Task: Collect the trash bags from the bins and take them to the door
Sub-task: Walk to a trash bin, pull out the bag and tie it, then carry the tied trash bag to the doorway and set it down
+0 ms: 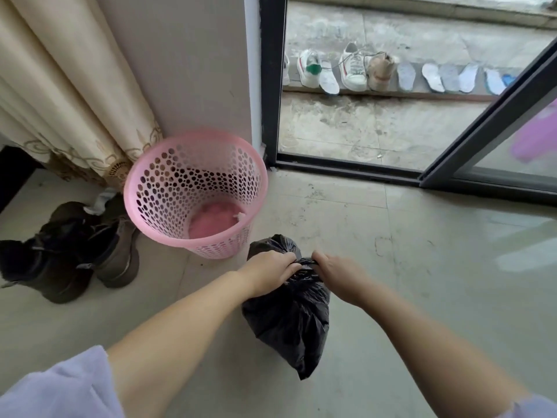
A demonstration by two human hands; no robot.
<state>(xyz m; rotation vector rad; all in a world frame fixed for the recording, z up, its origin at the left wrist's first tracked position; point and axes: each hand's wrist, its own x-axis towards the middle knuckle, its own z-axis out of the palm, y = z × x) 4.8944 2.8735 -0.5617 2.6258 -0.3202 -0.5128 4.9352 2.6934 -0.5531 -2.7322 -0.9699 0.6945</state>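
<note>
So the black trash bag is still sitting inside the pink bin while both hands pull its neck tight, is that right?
Not quite. The head view shows the black trash bag out of the pink bin, in front of it. The rest holds: the left hand and right hand both grip its neck.

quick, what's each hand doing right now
Left hand: closed, gripping the neck of the black trash bag.
Right hand: closed, pinching the same bag's twisted top.
</note>
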